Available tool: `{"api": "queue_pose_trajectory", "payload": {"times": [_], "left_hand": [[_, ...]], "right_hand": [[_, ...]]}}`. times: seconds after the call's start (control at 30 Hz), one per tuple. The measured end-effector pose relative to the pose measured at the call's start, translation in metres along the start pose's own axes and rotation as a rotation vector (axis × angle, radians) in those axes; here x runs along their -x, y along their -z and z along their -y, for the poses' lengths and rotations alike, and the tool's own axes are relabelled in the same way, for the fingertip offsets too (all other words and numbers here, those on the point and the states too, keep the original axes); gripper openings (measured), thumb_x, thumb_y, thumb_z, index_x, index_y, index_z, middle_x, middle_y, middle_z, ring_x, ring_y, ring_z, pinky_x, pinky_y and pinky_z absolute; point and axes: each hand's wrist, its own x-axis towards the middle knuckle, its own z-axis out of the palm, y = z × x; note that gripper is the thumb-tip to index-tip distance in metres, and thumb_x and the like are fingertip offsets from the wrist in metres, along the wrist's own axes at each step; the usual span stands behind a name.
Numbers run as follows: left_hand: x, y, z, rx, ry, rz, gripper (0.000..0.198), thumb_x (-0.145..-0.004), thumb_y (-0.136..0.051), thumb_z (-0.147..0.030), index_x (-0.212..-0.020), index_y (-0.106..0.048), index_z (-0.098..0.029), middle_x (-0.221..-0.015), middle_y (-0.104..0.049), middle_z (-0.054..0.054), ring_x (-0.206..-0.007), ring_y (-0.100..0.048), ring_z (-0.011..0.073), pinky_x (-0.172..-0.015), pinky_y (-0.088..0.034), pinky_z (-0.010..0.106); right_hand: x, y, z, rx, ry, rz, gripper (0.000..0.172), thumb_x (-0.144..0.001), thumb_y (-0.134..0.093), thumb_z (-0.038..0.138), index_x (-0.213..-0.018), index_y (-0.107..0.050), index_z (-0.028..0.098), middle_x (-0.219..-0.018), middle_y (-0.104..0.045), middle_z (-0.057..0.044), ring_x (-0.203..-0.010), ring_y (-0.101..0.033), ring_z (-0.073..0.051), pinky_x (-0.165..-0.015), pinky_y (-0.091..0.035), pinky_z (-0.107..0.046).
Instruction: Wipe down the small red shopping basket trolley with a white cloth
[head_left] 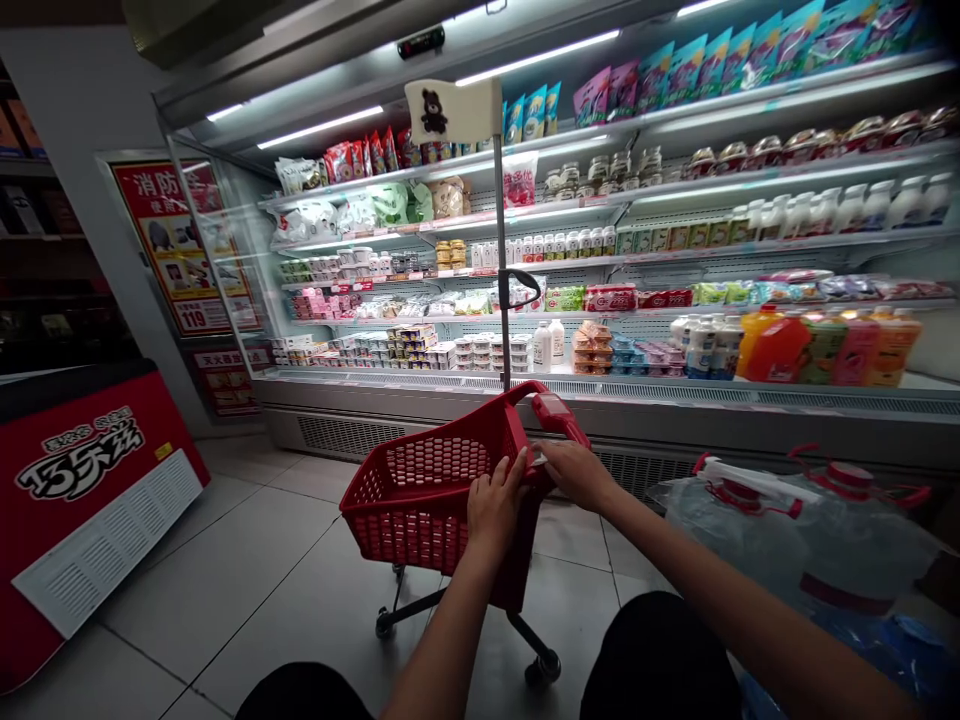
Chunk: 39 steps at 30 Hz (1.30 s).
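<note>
A small red shopping cart (427,470) with a latticed plastic basket and black-wheeled legs stands just in front of me. My left hand (495,505) lies on the near end of the basket, its fingers stretched out towards the rim. Close beside it, my right hand (576,472) is at the same end, below the red handle (551,412). Its fingers are closed, with a small pale spot at the tips that I cannot make out. A grey pole (501,220) rises from the cart and carries a cream flag (454,112) with a dark bear.
Behind the cart runs a lit refrigerated display (420,390) with shelves of drinks, yogurt and packets. Large water bottles (847,530) in plastic stand at right. A red freezer (90,500) is at left, near a fire-safety poster (176,250). Pale tiles cover the floor.
</note>
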Motion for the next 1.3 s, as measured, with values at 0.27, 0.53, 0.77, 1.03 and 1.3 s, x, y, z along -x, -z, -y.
{"api": "queue_pose_trajectory", "payload": {"times": [0.27,0.53,0.77,1.03,1.3], "left_hand": [[0.004,0.013,-0.006,-0.047,0.019,0.070,0.064,-0.104,-0.052,-0.039,-0.162,-0.025,-0.044,-0.153,-0.056,0.002,-0.110,-0.064,0.0235,-0.100,-0.047,0.040],[0.002,0.013,-0.003,-0.012,0.008,0.061,0.062,-0.105,-0.051,-0.040,-0.162,-0.026,-0.041,-0.151,-0.057,0.003,-0.116,-0.064,0.0234,-0.101,-0.048,0.040],[0.003,0.001,-0.009,0.057,-0.002,0.014,0.066,-0.104,-0.050,-0.035,-0.163,-0.024,-0.027,-0.157,-0.051,0.008,-0.119,-0.065,0.0254,-0.103,-0.050,0.042],[0.007,-0.036,-0.004,0.107,-0.121,0.019,0.066,-0.100,-0.045,-0.024,-0.162,-0.023,-0.014,-0.161,-0.043,0.017,-0.146,-0.046,0.0288,-0.117,-0.042,0.048],[0.041,-0.019,0.038,0.085,-0.116,0.091,0.076,-0.095,-0.054,-0.017,-0.162,-0.024,-0.035,-0.163,-0.042,0.000,-0.154,-0.029,0.0286,-0.126,-0.025,0.056]], "right_hand": [[0.030,-0.004,-0.042,-0.230,0.166,-0.202,0.040,-0.096,-0.036,0.014,-0.123,-0.064,0.022,-0.123,-0.071,-0.009,-0.122,-0.063,-0.025,-0.107,-0.049,-0.045],[0.072,-0.028,-0.035,-0.083,0.295,-0.421,0.063,-0.101,-0.034,0.007,-0.159,-0.035,0.030,-0.150,-0.057,-0.006,-0.145,-0.047,-0.023,-0.122,-0.039,-0.050],[0.087,-0.029,-0.042,0.045,0.226,-0.439,0.073,-0.100,-0.027,0.001,-0.166,-0.016,0.030,-0.159,-0.048,-0.005,-0.151,-0.036,-0.022,-0.120,-0.043,-0.047],[0.065,-0.079,0.014,0.147,0.238,-0.443,0.068,-0.102,-0.036,0.008,-0.166,-0.018,0.023,-0.160,-0.047,-0.006,-0.149,-0.041,-0.025,-0.122,-0.039,-0.049],[0.057,-0.063,-0.054,0.234,0.133,-0.388,0.074,-0.093,-0.040,0.004,-0.162,-0.033,0.028,-0.163,-0.042,-0.002,-0.149,-0.040,-0.023,-0.122,-0.036,-0.047]]}}
